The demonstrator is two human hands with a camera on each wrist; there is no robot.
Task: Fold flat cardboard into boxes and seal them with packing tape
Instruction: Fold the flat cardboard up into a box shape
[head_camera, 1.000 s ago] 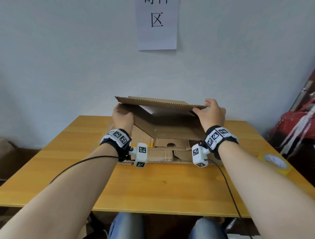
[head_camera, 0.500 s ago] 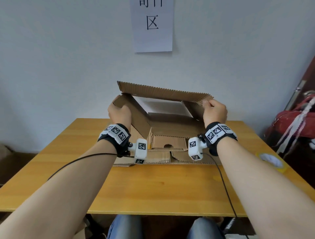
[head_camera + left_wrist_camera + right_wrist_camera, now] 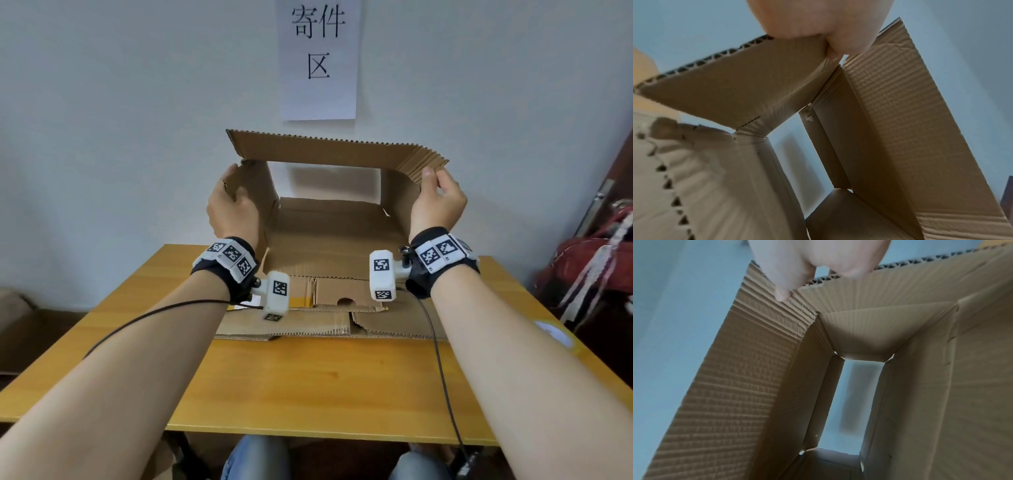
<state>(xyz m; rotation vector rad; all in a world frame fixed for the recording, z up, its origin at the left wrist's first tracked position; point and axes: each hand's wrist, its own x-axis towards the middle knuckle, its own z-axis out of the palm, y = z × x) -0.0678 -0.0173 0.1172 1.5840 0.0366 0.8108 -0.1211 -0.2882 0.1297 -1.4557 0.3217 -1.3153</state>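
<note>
A brown cardboard box [image 3: 329,226] is held up above the table, spread into an open tube with the wall showing through it. My left hand [image 3: 231,202] grips its left side flap [image 3: 748,78], thumb and fingers curled round the edge. My right hand [image 3: 436,200] pinches the upper right corner where the top panel [image 3: 335,149] meets the right flap [image 3: 859,293]. Both ends of the box stand open, with flaps sticking out. A roll of tape [image 3: 553,334] lies near the table's right edge.
More flat cardboard [image 3: 325,317] lies stacked on the wooden table [image 3: 308,383] under the box. A paper sign [image 3: 318,58] hangs on the wall behind. A red bag [image 3: 592,260] sits at the right. Cables run from both wrist cameras across the table.
Both hands have lifted the cardboard higher and pulled it open from nearly flat into a rectangular tube. The view has tilted upward with it.
</note>
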